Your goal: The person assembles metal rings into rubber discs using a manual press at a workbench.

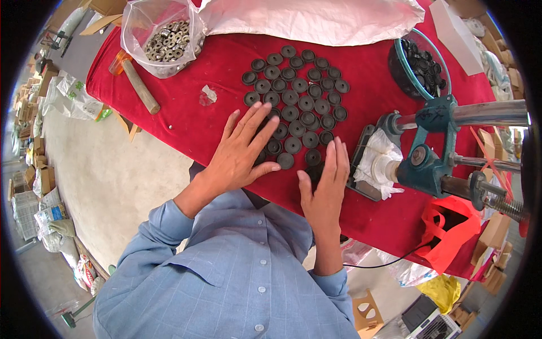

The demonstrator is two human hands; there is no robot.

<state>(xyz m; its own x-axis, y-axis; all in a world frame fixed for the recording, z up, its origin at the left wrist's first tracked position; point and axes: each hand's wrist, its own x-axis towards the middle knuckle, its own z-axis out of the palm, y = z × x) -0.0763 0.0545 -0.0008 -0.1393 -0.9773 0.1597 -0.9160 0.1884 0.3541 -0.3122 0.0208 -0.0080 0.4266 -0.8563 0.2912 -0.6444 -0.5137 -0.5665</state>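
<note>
Many round black caps point(290, 97), each with a raised rim and a small hub, lie side by side in one layer on the red tablecloth point(192, 121). Along the near left border of this cluster rests my left hand point(237, 152), fingers spread and covering a few caps. My right hand point(326, 195) is at the near right border with fingers stretched out and thumb apart, beside a few darker, partly hidden caps. Neither hand grips anything. A teal hand press point(432, 135) with a steel column stands right of my right hand, a white cloth point(379, 158) over its base.
A plastic-lined tub of metal rings point(169, 42) and a wooden-handled hammer point(138, 85) are at the far left. Far right holds a basin of black parts point(420, 65). White sacking point(310, 20) covers the back edge; a red bag point(446, 231) hangs near right.
</note>
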